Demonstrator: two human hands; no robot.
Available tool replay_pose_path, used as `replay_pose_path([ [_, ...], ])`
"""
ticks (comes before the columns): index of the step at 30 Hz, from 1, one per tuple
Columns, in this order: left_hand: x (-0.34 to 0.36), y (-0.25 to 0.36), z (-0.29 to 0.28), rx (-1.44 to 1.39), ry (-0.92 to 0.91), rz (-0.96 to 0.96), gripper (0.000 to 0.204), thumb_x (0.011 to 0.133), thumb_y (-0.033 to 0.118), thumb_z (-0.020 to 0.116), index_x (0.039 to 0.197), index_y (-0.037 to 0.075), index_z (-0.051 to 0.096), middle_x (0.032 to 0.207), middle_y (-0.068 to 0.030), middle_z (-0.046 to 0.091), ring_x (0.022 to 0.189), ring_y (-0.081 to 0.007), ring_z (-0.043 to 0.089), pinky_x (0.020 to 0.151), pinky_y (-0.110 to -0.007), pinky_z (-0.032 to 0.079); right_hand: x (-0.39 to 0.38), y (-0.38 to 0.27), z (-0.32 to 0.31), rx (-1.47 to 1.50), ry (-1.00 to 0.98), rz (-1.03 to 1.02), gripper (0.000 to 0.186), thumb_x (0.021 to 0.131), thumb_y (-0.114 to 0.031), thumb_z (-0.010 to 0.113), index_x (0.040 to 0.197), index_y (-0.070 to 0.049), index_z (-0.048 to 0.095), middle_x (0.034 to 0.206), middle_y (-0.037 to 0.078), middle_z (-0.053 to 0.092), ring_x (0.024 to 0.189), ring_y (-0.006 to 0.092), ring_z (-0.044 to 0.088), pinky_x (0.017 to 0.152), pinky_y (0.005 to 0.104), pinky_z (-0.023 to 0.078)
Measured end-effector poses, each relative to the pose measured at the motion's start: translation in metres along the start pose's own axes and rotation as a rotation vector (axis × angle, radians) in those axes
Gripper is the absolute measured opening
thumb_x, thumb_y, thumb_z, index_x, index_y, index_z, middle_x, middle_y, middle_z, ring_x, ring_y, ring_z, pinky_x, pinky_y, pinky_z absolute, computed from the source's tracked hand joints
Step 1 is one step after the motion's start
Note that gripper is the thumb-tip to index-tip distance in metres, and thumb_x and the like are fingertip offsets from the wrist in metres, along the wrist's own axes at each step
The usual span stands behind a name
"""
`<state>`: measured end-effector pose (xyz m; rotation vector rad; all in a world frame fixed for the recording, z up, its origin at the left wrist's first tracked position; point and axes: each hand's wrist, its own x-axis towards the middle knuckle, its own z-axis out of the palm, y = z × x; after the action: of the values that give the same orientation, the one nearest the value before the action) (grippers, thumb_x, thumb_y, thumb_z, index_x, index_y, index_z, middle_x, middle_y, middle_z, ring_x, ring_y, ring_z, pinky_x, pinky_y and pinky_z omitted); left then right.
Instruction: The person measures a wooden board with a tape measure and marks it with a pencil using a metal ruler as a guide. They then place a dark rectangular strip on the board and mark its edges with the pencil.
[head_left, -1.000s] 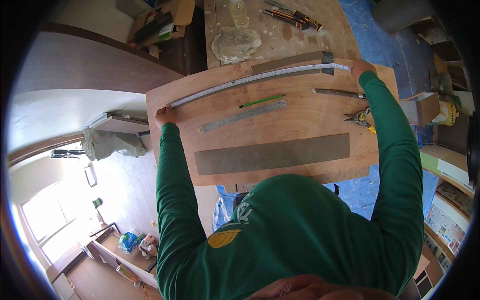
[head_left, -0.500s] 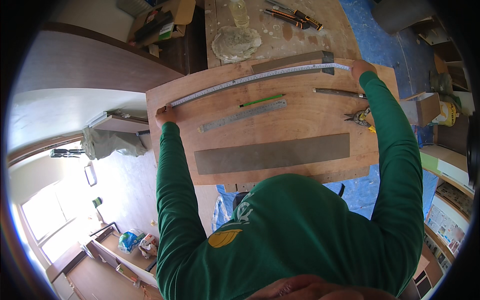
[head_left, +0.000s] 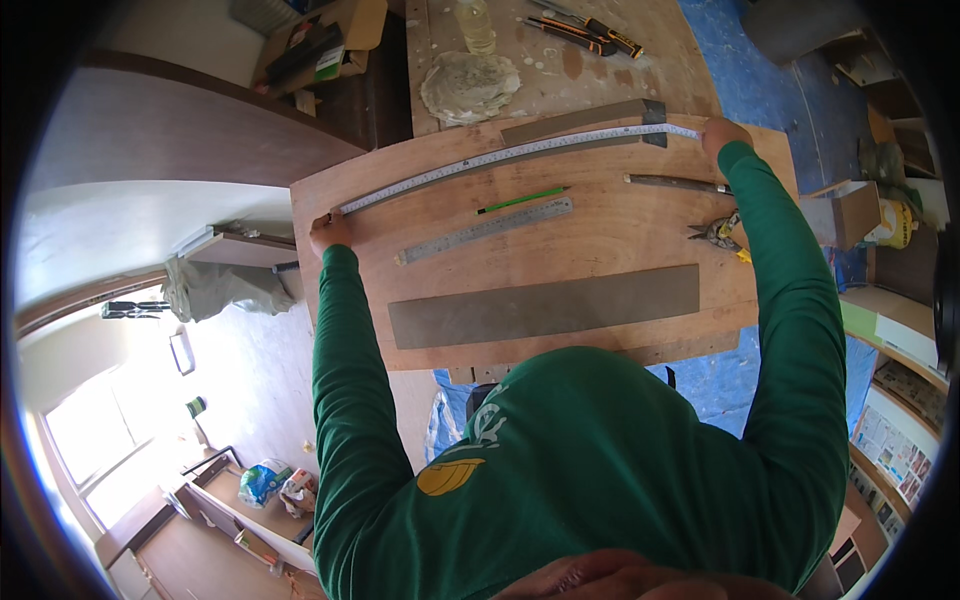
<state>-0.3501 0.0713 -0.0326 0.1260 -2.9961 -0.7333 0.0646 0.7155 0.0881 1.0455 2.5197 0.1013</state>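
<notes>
A white measuring tape [head_left: 500, 155] stretches across the far part of the wooden board [head_left: 620, 225], with a bend near its right end. My left hand [head_left: 330, 232] is closed on the left end of the tape at the board's left edge. At the far right, my right hand [head_left: 725, 136] grips the other end; its fingers are partly hidden. Under and along the tape runs a long grey-brown strip, and a dark grey piece [head_left: 654, 112] lies at its right. Nearer to me are a green pencil [head_left: 522, 200], a steel ruler [head_left: 485, 231] and a wide grey-brown strip [head_left: 545, 307].
By my right forearm lie metal snips [head_left: 720, 235] and a thin dark-handled tool [head_left: 675, 184]. Beyond the board, a second worktop [head_left: 560, 90] carries a clear bottle [head_left: 477, 28], a round whitish slab [head_left: 470, 87] and orange-black cutters [head_left: 590, 36]. Blue sheeting [head_left: 745, 80] covers the floor.
</notes>
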Motion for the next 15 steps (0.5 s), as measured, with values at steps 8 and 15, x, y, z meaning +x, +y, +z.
replay_pose_path([
  [8, 0.0000, 0.0038, 0.0008, -0.002, -0.015, -0.014, 0.045, 0.084, 0.041, 0.079, 0.106, 0.001, 0.078, 0.105, -0.0207, 0.077, 0.099, -0.0352, 0.074, 0.092, -0.043, 0.057, 0.0006, 0.0017, -0.0013, 0.000, -0.040, 0.014, 0.031, 0.098, -0.031, 0.063, 0.108, -0.006, 0.078, 0.107, 0.020, 0.075, 0.101, 0.0394, 0.072, 0.087, 0.0504, 0.056],
  [15, 0.0019, 0.0008, 0.0032, 0.007, -0.003, 0.003, 0.044, 0.084, 0.041, 0.078, 0.104, 0.001, 0.078, 0.103, -0.0207, 0.077, 0.098, -0.0354, 0.075, 0.091, -0.044, 0.058, 0.0003, 0.0016, -0.0013, 0.005, -0.046, 0.020, 0.032, 0.098, -0.031, 0.063, 0.110, -0.005, 0.077, 0.109, 0.020, 0.075, 0.102, 0.0396, 0.072, 0.088, 0.0504, 0.056],
])
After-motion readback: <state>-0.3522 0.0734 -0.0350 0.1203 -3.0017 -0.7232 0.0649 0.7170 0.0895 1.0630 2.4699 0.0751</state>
